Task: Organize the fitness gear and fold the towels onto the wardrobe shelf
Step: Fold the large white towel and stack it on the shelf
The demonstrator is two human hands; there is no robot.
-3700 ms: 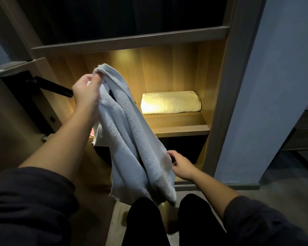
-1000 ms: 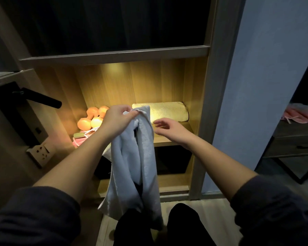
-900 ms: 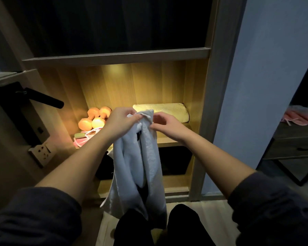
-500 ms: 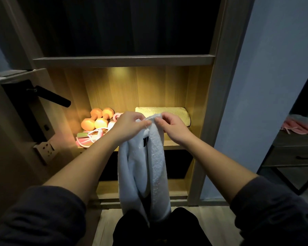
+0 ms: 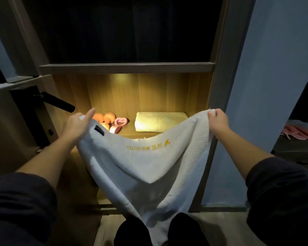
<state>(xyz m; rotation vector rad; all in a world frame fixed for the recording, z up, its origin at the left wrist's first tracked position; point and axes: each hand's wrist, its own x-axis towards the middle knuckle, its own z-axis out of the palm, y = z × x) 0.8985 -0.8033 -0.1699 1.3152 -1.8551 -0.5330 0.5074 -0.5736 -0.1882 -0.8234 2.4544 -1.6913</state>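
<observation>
- Towel [image 5: 149, 167] is now spread wide. Half a second ago it hung as a bunched strip pinched at the frame's centre, and the hands have since drawn apart.
- Left hand [image 5: 76, 125] grips the upper left corner with its thumb raised; its fingers are mostly hidden behind the cloth.
- Right hand [image 5: 218, 120] has its fingers curled round the upper right corner.
- Held in the air at centre frame, the towel hangs in front of the lit shelf [image 5: 130, 129]. It appears clear of the shelf, and its lower part drops out of the frame's bottom edge.
- Judged from this, both corners are found and the first fold can start; no fold is made yet.
- On the shelf, a folded towel [image 5: 158, 121] lies at the right and dumbbells [image 5: 103, 118] at the left.
- Its held edge runs left to right and sags in the middle.
- Gold lettering [image 5: 148, 146] near that edge reads upside down.
- Whether the long axis lies along the held edge or down the drop cannot be told.
</observation>
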